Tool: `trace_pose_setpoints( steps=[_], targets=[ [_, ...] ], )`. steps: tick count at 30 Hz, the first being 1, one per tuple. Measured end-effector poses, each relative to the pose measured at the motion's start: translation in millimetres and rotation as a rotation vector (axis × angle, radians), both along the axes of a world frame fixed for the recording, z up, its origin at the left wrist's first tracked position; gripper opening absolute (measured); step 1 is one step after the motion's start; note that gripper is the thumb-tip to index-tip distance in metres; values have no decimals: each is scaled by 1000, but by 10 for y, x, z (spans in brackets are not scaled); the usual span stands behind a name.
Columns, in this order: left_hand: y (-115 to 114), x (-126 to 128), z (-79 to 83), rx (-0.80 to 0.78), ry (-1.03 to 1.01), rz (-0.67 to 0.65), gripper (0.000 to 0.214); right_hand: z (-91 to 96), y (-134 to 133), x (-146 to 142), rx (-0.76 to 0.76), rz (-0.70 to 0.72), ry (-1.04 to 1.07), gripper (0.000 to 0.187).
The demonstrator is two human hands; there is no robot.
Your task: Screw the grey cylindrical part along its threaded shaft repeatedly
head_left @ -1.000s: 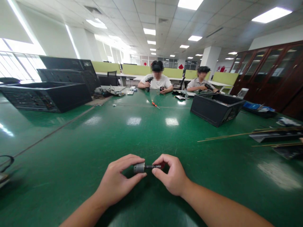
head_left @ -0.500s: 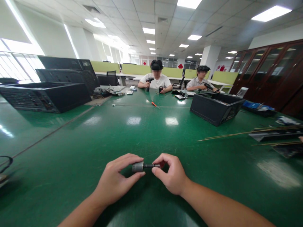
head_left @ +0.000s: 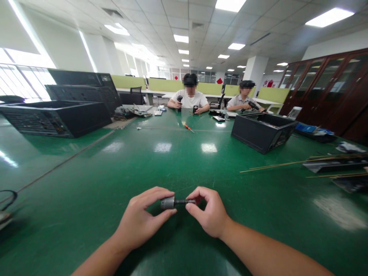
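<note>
Just above the tabletop, both hands hold a small metal part, a grey cylinder (head_left: 168, 203) with a thin dark rod (head_left: 180, 202) reaching out to the right. My left hand (head_left: 143, 216) is closed around the cylinder, thumb below and fingers above. The rod's ribbed end (head_left: 190, 201) sits in a pinch of my right hand (head_left: 209, 212), its tip partly hidden by the fingers. Rod and cylinder lie level, in one line. I cannot make out exactly what kind of part it is.
A black computer case (head_left: 263, 132) stands right, another case (head_left: 57, 117) left. An orange screwdriver (head_left: 188, 127) lies ahead on the green table (head_left: 138, 165). Thin brass-coloured rods (head_left: 273, 166) stick out from the right. Across the table, two people (head_left: 188, 97) hold power drills.
My hands keep their grip, the right one shifting very slightly to the right. The person opposite in white has turned the drill.
</note>
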State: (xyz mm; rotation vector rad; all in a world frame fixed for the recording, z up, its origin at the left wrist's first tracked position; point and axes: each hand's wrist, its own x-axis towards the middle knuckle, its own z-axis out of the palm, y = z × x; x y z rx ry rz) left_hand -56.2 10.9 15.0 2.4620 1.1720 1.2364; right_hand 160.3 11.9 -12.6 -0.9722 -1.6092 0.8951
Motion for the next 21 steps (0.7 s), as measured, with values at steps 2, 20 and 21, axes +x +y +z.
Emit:
trace_pose_setpoints(
  steps=[2, 20, 21],
  targets=[
    [-1, 2, 2, -6, 2, 2, 22, 4, -1, 1, 3, -2, 1, 4],
    [4, -17, -2, -13, 6, 8, 23, 0, 4, 7, -3, -7, -1, 2],
    [7, -16, -2, -10, 5, 9, 23, 4, 2, 6, -2, -7, 0, 2]
  ],
)
